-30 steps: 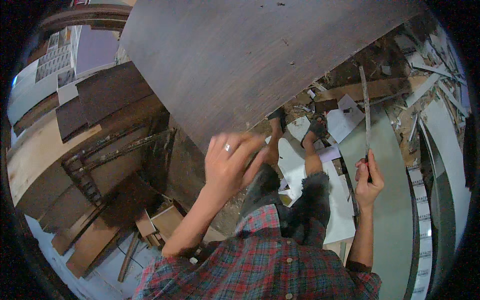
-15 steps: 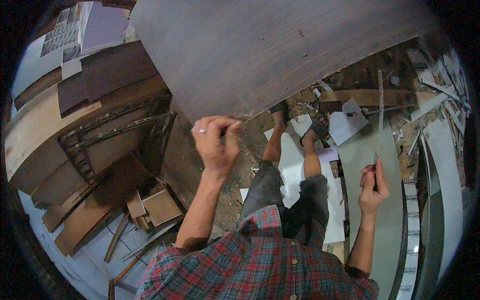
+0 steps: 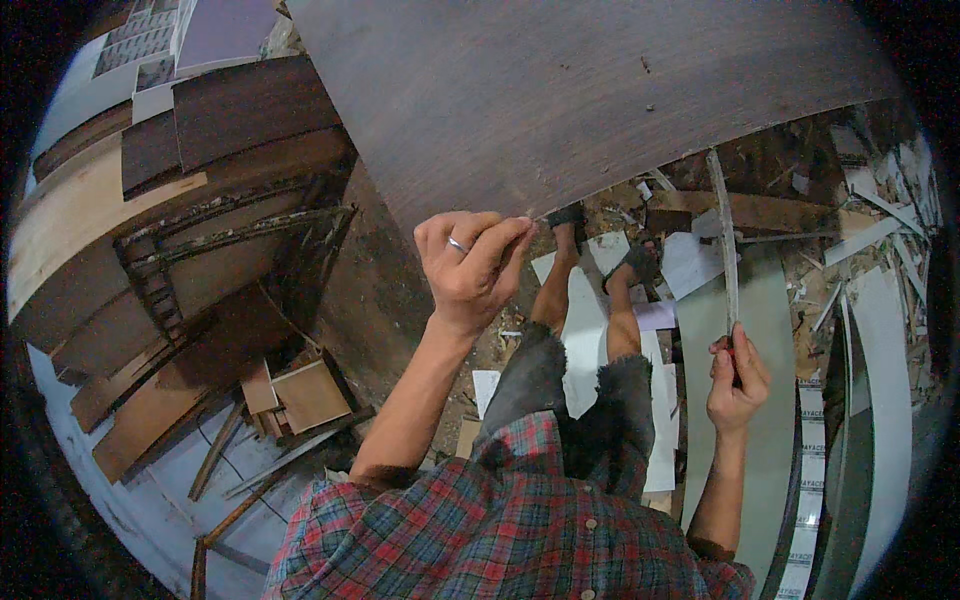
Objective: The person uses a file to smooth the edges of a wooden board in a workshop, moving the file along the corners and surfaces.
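While the right hand (image 3: 738,385) grips the slim tool (image 3: 729,255) by its lower end, tip up toward the board (image 3: 570,110) spread out ahead, here's the left hand (image 3: 466,268) at the board's near edge, fingertips pinched together; whether they hold it, I can't tell.

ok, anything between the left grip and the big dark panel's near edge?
Nothing visible. The left grip has its fingertips right by the near edge of the dark panel; can't tell if they touch. The long thin tool in the right grip is well off to the right.
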The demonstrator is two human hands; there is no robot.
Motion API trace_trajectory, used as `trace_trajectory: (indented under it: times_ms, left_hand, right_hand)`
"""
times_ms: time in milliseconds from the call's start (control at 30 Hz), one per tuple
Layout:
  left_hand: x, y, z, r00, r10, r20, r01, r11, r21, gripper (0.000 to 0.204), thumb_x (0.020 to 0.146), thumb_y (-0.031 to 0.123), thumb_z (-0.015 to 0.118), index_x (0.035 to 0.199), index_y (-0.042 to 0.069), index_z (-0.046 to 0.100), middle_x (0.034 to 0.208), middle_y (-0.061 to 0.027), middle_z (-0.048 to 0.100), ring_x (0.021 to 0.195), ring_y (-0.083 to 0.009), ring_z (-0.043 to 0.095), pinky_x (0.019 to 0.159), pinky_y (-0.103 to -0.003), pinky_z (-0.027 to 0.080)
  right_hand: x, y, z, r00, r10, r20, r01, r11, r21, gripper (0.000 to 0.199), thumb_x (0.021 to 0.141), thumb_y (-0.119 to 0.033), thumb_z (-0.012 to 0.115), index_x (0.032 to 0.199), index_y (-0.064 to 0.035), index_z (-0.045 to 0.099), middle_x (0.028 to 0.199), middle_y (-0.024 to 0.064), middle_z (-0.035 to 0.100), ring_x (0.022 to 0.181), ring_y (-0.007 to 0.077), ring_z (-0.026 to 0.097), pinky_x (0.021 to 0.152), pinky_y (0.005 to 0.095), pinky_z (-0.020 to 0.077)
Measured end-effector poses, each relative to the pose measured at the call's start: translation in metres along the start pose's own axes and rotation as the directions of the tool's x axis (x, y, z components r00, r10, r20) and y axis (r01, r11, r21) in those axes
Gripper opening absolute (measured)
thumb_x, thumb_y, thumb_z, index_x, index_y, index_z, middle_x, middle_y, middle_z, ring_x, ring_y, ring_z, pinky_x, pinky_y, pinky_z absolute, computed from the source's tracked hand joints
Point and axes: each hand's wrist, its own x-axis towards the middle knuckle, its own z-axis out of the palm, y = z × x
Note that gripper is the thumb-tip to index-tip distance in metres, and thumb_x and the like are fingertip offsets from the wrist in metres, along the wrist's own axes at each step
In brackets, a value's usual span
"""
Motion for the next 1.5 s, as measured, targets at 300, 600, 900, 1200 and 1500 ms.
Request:
trace_trajectory:
  times_ms: [300,600,900,1200,1500]
  left_hand:
    - [-0.066,-0.044,-0.053,0.907,-0.409,-0.100,0.414,0.910,0.036,0.009,0.086,0.008,0.076,0.088,0.008,0.067,0.085,-0.0046,0.064,0.082,-0.0219,0.060,0.079,-0.035,0.045]
    - [-0.013,-0.023,-0.032,0.987,-0.145,0.073,0.145,0.989,0.002,0.019,0.086,0.011,0.076,0.103,0.005,0.070,0.102,-0.0099,0.067,0.099,-0.0281,0.062,0.089,-0.040,0.047]
    - [0.202,-0.128,0.066,0.992,0.064,0.110,-0.066,0.998,0.009,0.050,0.098,0.035,0.058,0.138,0.005,0.058,0.146,-0.0202,0.052,0.134,-0.0381,0.048,0.115,-0.046,0.034]
    - [0.294,-0.128,0.106,0.950,-0.119,0.290,0.096,0.991,0.093,0.069,0.105,0.055,0.035,0.158,0.011,0.035,0.166,-0.0167,0.027,0.156,-0.0357,0.015,0.125,-0.053,0.011]
    - [0.302,-0.132,0.119,0.942,-0.106,0.320,0.072,0.991,0.117,0.072,0.105,0.059,0.031,0.160,0.013,0.030,0.168,-0.0145,0.021,0.157,-0.0331,0.011,0.125,-0.053,0.008]
  right_hand:
    - [-0.003,0.003,0.002,1.000,-0.007,-0.025,0.006,1.000,-0.023,0.045,0.097,0.004,0.055,0.141,-0.0010,0.059,0.091,0.0114,0.067,0.062,0.0096,0.050,0.053,0.0238,0.0417]
    - [0.020,-0.022,0.009,0.992,-0.086,0.090,0.104,0.970,-0.220,0.046,0.084,0.008,0.067,0.129,-0.0034,0.069,0.092,0.0137,0.069,0.069,0.0198,0.063,0.060,0.0304,0.0505]
    - [0.064,-0.062,-0.031,0.991,-0.045,0.129,0.113,0.797,-0.593,0.062,0.075,0.004,0.071,0.132,-0.0224,0.070,0.096,0.0092,0.065,0.076,0.0268,0.066,0.064,0.0363,0.0542]
    - [0.077,-0.088,-0.043,0.944,-0.088,0.318,0.290,0.682,-0.671,0.072,0.076,0.004,0.070,0.141,-0.0252,0.062,0.092,0.0064,0.063,0.073,0.0267,0.065,0.061,0.0358,0.0548]
    - [0.151,-0.072,-0.001,0.977,-0.164,0.140,0.215,0.766,-0.606,0.067,0.074,0.010,0.068,0.134,-0.0203,0.069,0.084,0.0097,0.062,0.069,0.0251,0.064,0.061,0.0355,0.0530]
